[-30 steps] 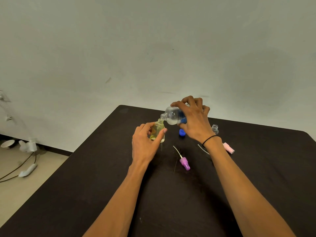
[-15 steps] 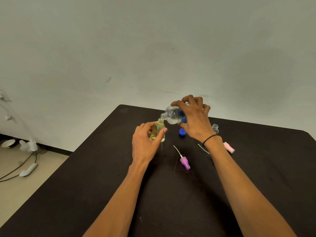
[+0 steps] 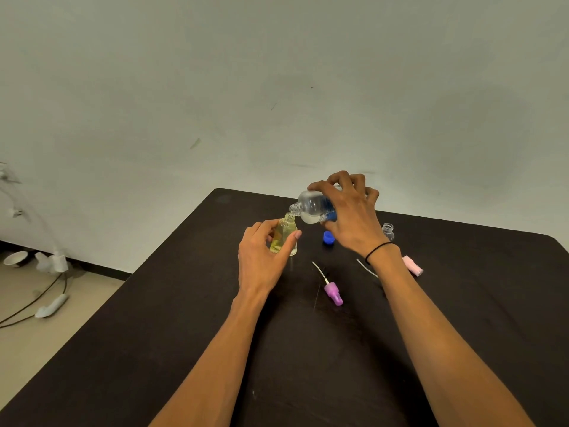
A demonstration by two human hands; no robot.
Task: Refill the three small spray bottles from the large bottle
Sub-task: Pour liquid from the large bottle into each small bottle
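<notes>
Pouring is underway: the right hand (image 3: 351,220) tips the large bottle (image 3: 314,208) into the yellowish spray bottle (image 3: 284,234), gripped by the left hand (image 3: 261,257) at the surface's (image 3: 154,334) centre. An uncapped clear spray bottle (image 3: 388,231) waits at three o'clock, apparently unfilled; no third shows.

Large bottle (image 3: 311,208) – clear glossy plastic, blue label. Small bottle (image 3: 284,234) – transparent, yellowish. Table (image 3: 154,334) – dark, matt, faintly scuffed. Wall (image 3: 277,87) – matt.

Single head view, above near edge of dark table (image 3: 184,349), facing forward-down toward wall (image 3: 277,87) behind table; wide-angle, arm's-length range.
</notes>
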